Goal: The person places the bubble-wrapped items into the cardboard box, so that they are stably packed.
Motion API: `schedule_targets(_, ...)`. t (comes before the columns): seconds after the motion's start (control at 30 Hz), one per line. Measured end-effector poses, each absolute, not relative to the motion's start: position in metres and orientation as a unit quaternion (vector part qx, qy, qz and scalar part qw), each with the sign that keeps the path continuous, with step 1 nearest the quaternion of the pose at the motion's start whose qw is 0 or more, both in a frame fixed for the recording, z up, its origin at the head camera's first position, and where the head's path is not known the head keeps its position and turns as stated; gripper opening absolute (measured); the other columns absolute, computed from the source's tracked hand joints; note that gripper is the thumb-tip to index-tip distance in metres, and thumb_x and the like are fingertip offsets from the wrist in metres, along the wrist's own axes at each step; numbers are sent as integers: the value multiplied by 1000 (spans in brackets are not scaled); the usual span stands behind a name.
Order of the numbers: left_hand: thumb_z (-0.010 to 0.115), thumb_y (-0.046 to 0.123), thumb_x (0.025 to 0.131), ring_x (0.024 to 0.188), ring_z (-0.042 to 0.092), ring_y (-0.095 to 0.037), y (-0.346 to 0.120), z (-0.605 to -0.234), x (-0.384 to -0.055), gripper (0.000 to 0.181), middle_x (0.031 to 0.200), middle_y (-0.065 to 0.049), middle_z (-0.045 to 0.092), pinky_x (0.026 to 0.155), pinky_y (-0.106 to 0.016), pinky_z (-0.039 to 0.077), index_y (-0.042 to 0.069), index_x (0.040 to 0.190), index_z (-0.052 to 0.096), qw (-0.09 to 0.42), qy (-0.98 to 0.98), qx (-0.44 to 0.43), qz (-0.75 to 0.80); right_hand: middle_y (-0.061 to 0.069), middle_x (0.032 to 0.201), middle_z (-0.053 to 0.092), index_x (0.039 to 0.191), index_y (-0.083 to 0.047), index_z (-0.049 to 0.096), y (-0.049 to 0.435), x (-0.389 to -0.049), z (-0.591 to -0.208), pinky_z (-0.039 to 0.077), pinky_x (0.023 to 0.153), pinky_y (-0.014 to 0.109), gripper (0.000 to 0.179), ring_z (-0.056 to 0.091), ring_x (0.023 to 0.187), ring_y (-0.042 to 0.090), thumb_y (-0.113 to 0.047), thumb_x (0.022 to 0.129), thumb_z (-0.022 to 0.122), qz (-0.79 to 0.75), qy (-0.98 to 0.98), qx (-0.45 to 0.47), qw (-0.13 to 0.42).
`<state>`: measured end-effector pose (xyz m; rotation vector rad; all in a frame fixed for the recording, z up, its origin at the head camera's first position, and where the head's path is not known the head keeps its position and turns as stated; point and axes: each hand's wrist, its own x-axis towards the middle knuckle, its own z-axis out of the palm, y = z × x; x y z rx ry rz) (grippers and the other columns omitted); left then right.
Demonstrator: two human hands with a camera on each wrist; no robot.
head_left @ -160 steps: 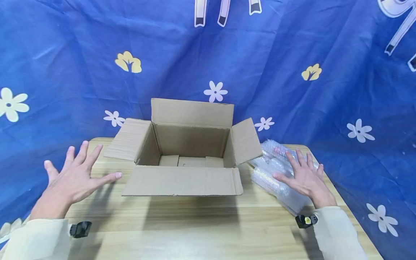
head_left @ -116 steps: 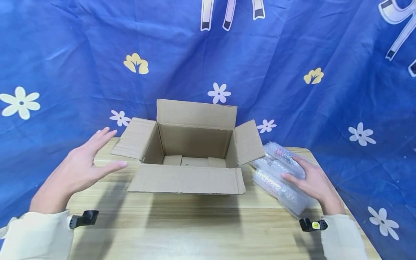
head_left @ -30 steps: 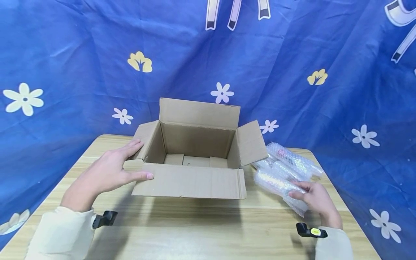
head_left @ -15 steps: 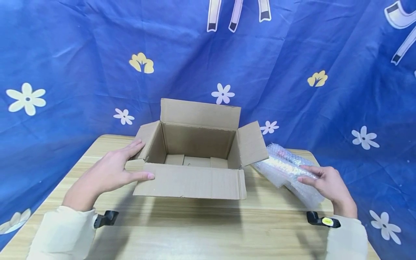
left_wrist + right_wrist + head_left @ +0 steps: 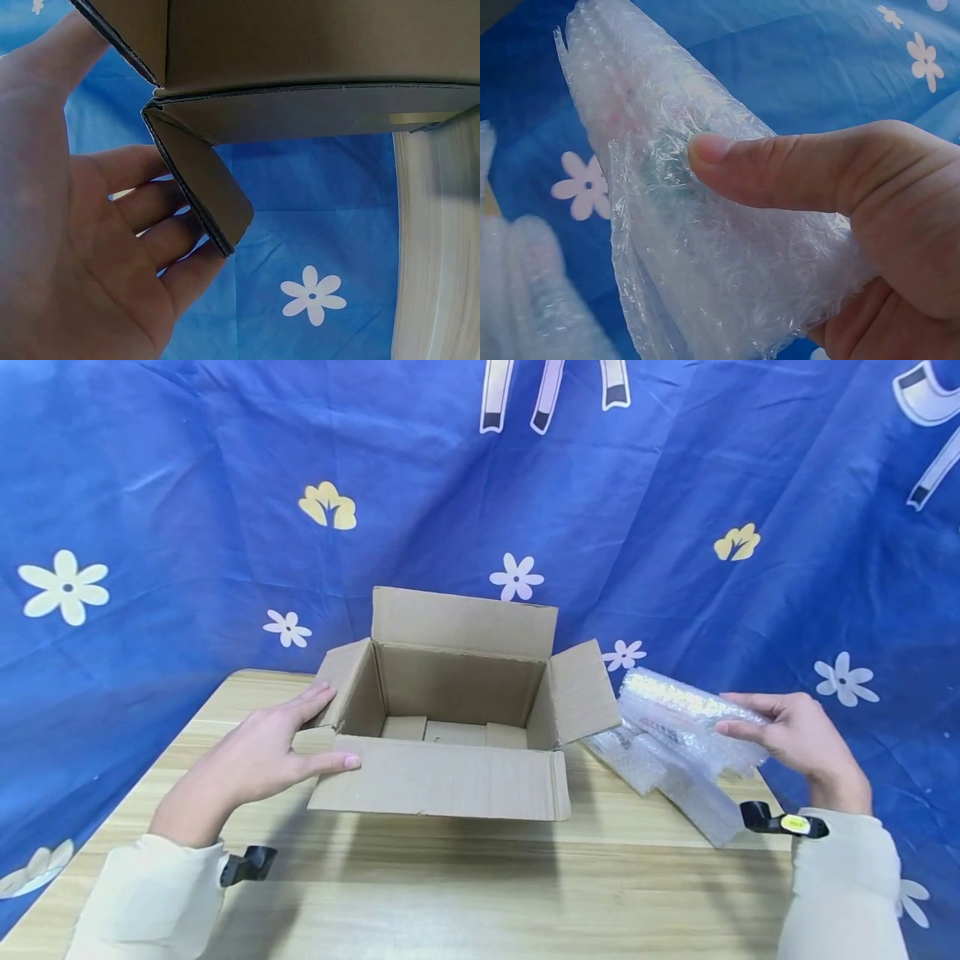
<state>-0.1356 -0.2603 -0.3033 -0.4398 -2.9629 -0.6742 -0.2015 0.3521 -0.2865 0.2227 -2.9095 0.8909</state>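
An open cardboard box [image 5: 456, 693] stands on the table with its flaps spread out. My left hand [image 5: 258, 760] rests on its near left corner, thumb on the front flap [image 5: 450, 777] and fairly straight fingers over the left flap [image 5: 199, 176]. At the right, my right hand [image 5: 806, 739] pinches a bubble-wrapped packet [image 5: 667, 702] by its right end, thumb on top. Faint pink and green show through the wrap [image 5: 682, 202]; what is inside cannot be told. The held packet is lifted and tilted above other bubble-wrapped packets [image 5: 701, 802].
The wooden table [image 5: 450, 893] spreads in front of the box. A blue cloth [image 5: 420, 502] with flowers hangs close behind the table and along its right side. The box's right flap [image 5: 583, 692] juts out towards the packets.
My left hand has come down onto the box flaps. My right hand has gripped a bubble-wrapped packet and, over the last second, raised it off the others, up and to the right.
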Motion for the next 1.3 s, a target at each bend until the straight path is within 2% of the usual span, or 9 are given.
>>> schedule_targets(0.13,74,67,79,139,33,-47,-260,-304,-136,110,157,-25,28,108,-64,31,-1,155,32,34,-963,-141,-225,11,96,74,129,-1,67,355,-204,-271,44,51,28,61,58,71,17,-43,86,79,284,-955,65,57)
schedule_targets(0.27,74,66,79,139,32,-48,-260,-304,-136,110,158,-25,27,108,-65,31,0,155,31,33,-962,-141,-230,17,97,73,127,3,67,353,-206,-259,41,47,28,59,57,69,19,-39,87,79,267,-957,77,86)
schedule_targets(0.37,74,66,79,139,32,-48,-260,-305,-136,110,158,-25,27,107,-65,31,0,155,31,33,-962,-140,-230,22,100,72,128,4,66,350,-208,-250,45,48,28,59,60,69,19,-37,88,79,268,-956,74,96)
schedule_targets(0.47,74,66,79,139,32,-48,-260,-305,-136,110,158,-25,28,107,-65,31,0,155,31,34,-962,-140,-231,22,102,71,129,2,66,346,-208,-241,46,47,30,62,60,69,19,-41,86,79,275,-954,58,105)
schedule_targets(0.7,74,66,79,140,31,-47,-259,-304,-135,110,158,-25,28,108,-64,30,0,155,31,34,-961,-140,-234,20,104,71,126,-2,70,333,-210,-221,54,53,28,62,62,72,17,-44,83,82,281,-948,53,142)
schedule_targets(0.87,73,67,78,140,32,-47,-259,-305,-134,111,157,-25,29,108,-65,30,0,156,31,34,-962,-137,-232,22,107,71,125,-6,71,318,-215,-209,54,54,26,58,64,71,17,-43,81,83,279,-945,78,149)
schedule_targets(1.03,73,68,78,140,32,-47,-259,-306,-134,111,157,-24,29,108,-64,30,1,156,31,37,-963,-137,-230,17,108,71,124,-11,73,298,-220,-197,53,56,26,53,65,74,15,-40,81,84,297,-939,109,134)
schedule_targets(1.3,73,67,79,140,32,-47,-259,-306,-133,111,158,-25,28,108,-64,30,1,156,29,37,-962,-137,-234,12,98,75,118,-14,77,256,-233,-180,52,54,24,43,66,75,14,-33,80,86,297,-927,187,133)
